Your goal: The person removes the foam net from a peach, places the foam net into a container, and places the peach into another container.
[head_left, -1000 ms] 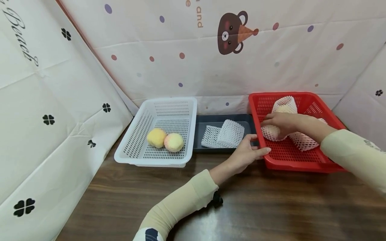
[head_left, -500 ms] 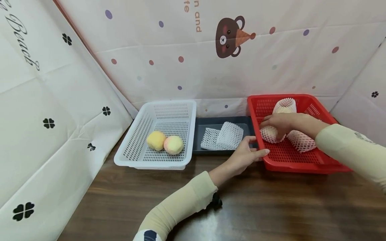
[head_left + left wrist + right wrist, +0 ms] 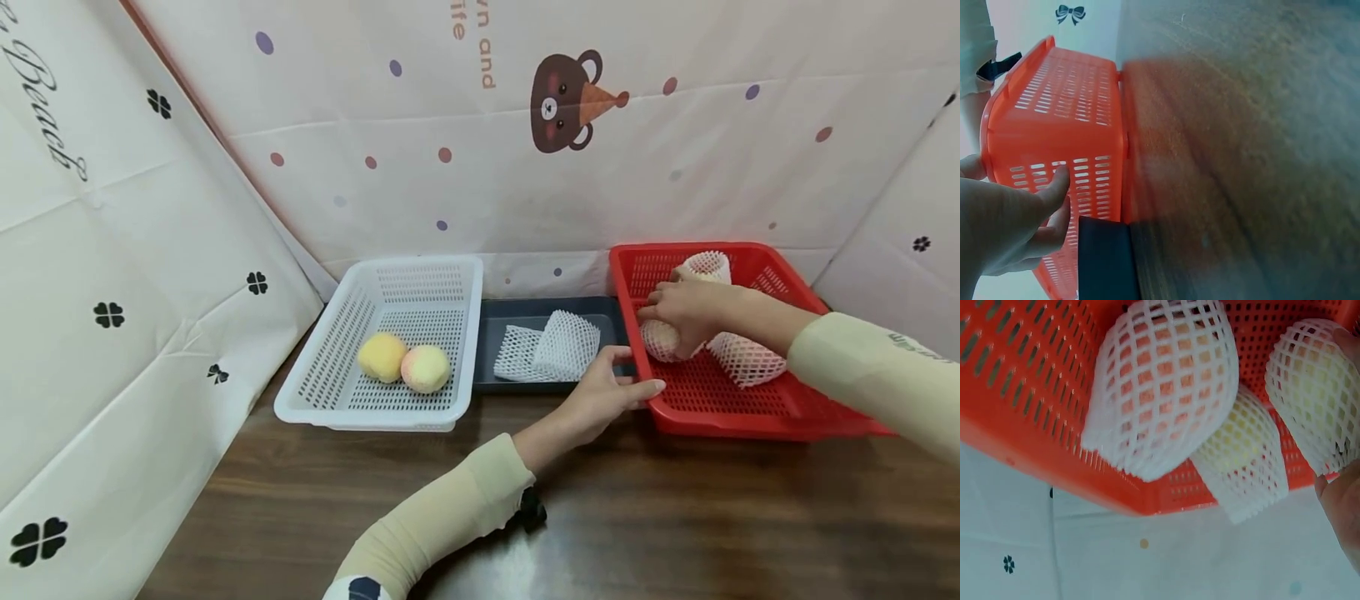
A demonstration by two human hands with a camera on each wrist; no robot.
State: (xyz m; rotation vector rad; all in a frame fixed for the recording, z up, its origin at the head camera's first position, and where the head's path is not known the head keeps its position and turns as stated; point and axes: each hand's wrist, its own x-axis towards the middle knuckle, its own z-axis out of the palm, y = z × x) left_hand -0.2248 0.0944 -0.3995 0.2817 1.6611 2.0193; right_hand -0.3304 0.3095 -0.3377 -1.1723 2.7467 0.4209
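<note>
My left hand (image 3: 600,396) holds the near left corner of the red plastic basket (image 3: 750,423), thumb over the rim and fingers outside its wall. The left wrist view shows those fingers beside the slotted wall of the basket (image 3: 1072,140). Inside the basket, my right hand (image 3: 686,315) grips a peach in a white foam net (image 3: 658,342), low by the left wall. Part of this netted peach (image 3: 1313,394) shows between finger and thumb in the right wrist view. Two more netted peaches lie in the basket, one at the back (image 3: 708,265) and one to the right (image 3: 748,360).
A white basket (image 3: 367,417) on the left holds a yellow peach (image 3: 382,357) and a paler peach (image 3: 426,369), touching. Between the baskets a dark tray (image 3: 506,312) bears two flat foam nets (image 3: 567,343). A printed cloth (image 3: 450,192) hangs behind the brown table (image 3: 285,517).
The head view has tilted slightly, so everything sits a little lower. My right hand has shifted slightly on the netted peach. The left hand stays on the basket rim.
</note>
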